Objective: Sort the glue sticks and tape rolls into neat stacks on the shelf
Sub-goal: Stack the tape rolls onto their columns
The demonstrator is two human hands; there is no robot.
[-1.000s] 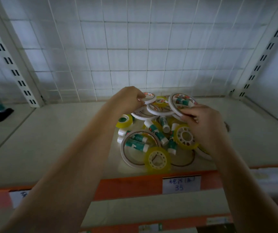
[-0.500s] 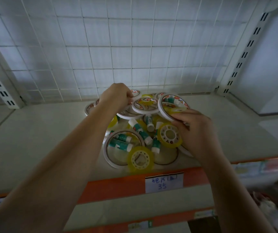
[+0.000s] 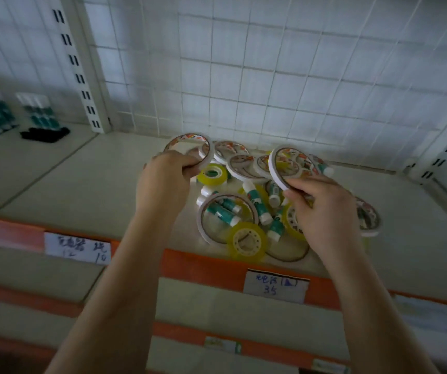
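Each hand pinches one wide white tape roll by its rim: the left hand [image 3: 163,179] holds a roll [image 3: 190,149] at the pile's ten o'clock, the right hand [image 3: 324,211] another [image 3: 287,166] at two o'clock. Best lay them flat, edges flush, on bare shelf [image 3: 68,184]. The pile [image 3: 244,211] mixes printed rolls, yellow rolls and green-white glue sticks [image 3: 256,203].
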